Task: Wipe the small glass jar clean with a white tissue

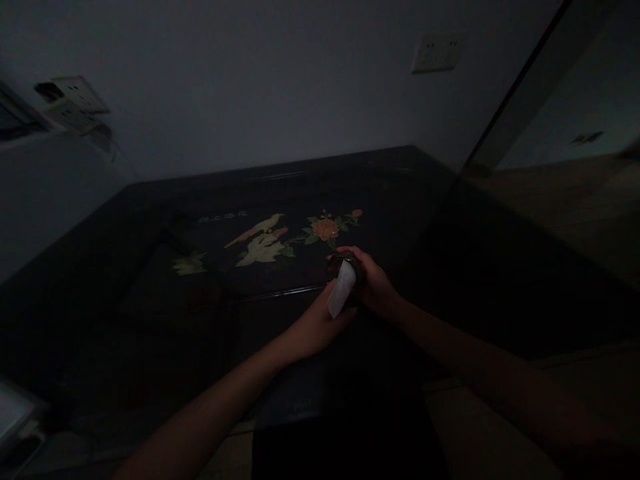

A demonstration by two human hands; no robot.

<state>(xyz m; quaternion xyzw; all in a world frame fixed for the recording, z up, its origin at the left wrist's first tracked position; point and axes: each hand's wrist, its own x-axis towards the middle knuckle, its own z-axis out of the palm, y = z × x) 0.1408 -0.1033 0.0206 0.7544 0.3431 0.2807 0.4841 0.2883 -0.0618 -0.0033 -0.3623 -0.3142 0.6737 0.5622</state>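
Close together at the front of a dark cabinet top (400, 200), both hands are at one small object. My right hand (377, 285) curls around a dark, shiny, rounded object (345, 256); its kind is too dim to make out. A white tissue-like piece (342, 291) lies against the near side of that object. My left hand (317, 325) is closed on this white piece, with the thumb reaching below it toward the right. The left fingertips are mostly hidden behind the white piece and the dark object.
Inlaid birds (260, 248) and a flower (325, 230) decorate the cabinet top. Behind it rises a wall (280, 87) with sockets (439, 52) at right and more sockets (80, 95) at left. A pale object (17, 413) stands at lower left. Wooden floor (565, 193) shows at right.
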